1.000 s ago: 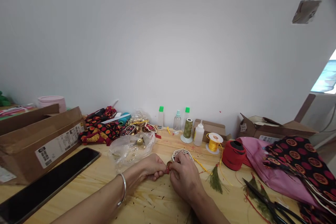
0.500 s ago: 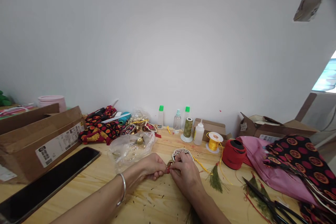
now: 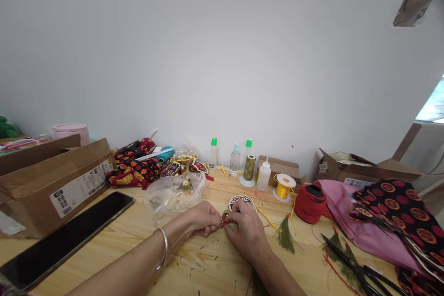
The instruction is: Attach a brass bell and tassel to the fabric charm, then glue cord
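In the lower middle of the head view my two hands meet over the table. My left hand [image 3: 205, 218], a silver bangle at its wrist, is closed in a pinch at a short bit of red cord beside a small gold bell [image 3: 226, 214]. The fingers of my right hand [image 3: 247, 230] close around the bell's right side and partly cover it. Just behind those fingers lies a patterned plaque [image 3: 233, 201] with a pale scroll outline, and yellow cord [image 3: 266, 218] trails from it. A green tassel [image 3: 285, 236] lies to the right.
Black scissors [image 3: 357, 266] lie at the lower right near more tassels. Behind stand a yellow cord spool [image 3: 283, 190], a red spool [image 3: 310, 206], a green thread spool [image 3: 249, 169] and a glue bottle [image 3: 264, 176]. Left are a plastic bag [image 3: 161, 196], a phone [image 3: 69, 238] and a cardboard box [image 3: 38, 194].
The view has shifted slightly. Both hands stay together at the bell, which shows a little more gold, with less red between the fingertips.
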A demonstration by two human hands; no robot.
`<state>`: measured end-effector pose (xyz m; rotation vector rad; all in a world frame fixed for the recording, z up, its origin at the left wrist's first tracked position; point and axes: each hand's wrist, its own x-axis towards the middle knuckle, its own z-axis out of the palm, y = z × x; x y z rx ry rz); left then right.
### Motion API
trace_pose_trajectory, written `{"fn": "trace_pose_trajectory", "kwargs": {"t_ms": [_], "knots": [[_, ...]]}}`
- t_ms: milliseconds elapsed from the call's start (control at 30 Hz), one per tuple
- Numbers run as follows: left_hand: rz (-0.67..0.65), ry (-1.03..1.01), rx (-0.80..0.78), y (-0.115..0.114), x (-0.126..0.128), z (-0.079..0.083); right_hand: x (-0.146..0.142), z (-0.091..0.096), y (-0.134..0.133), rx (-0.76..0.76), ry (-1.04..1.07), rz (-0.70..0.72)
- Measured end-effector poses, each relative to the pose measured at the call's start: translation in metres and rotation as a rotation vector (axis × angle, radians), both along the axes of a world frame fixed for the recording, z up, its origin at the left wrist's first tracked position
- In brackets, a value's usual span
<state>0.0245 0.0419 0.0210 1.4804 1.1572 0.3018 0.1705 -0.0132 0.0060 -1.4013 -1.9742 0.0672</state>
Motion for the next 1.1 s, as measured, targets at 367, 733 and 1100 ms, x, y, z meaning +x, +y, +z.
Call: {"fn": "trace_pose_trajectory", "kwargs": {"t_ms": [367,733,1100], "knots": [[0.053,0.055,0.062,-0.005,0.008,-0.003,0.001,0.002,0.000,-0.035,-0.014,-0.011],[0.099,0.057,0.048,-0.009,0.010,0.005,0.002,0.004,-0.002,-0.042,0.032,-0.003],[0.075,0.014,-0.050,-0.009,0.004,0.009,0.003,0.005,-0.002,0.065,-0.045,0.043]]}}
